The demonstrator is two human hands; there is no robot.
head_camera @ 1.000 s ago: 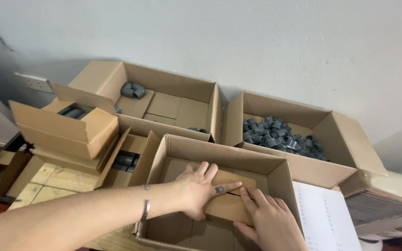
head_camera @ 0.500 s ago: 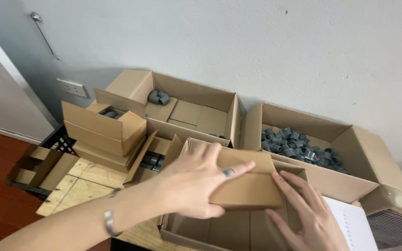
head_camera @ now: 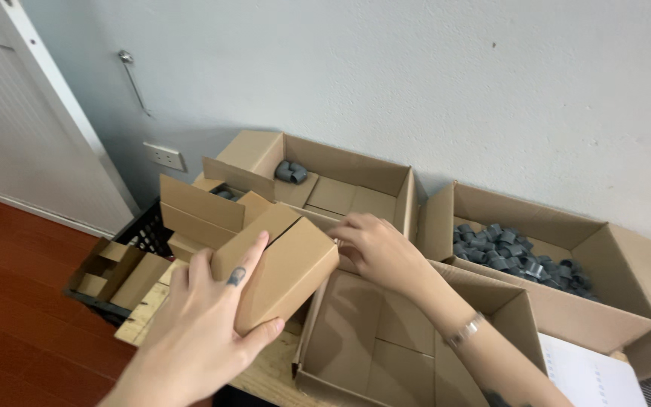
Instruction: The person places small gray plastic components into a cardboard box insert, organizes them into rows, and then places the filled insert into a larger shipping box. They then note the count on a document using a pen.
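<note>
You hold a small closed brown cardboard box tilted in the air, above the left edge of the wooden bench and just over the near-left corner of a large open cardboard carton whose bottom shows bare flaps. Your left hand wraps the small box from below and behind, thumb under its lower face and fingers spread over its rear side, a small dark mark on one finger. Your right hand meets the box at its upper right end, fingers curled against that end; a thin bracelet sits on that wrist. So both hands are closed on the box, neither spread wide.

Behind the small box stands another open cardboard carton against the pale wall, with a pair of grey plastic pipe elbows lying in its far-left corner. To the right, a third open carton holds a heap of grey pipe fittings. To the left, more small folded cardboard boxes are stacked, and below them a black plastic crate rests on the red-brown wooden floor. A white sheet of paper lies at the bench's near-right side. A white wall socket sits low on the wall.
</note>
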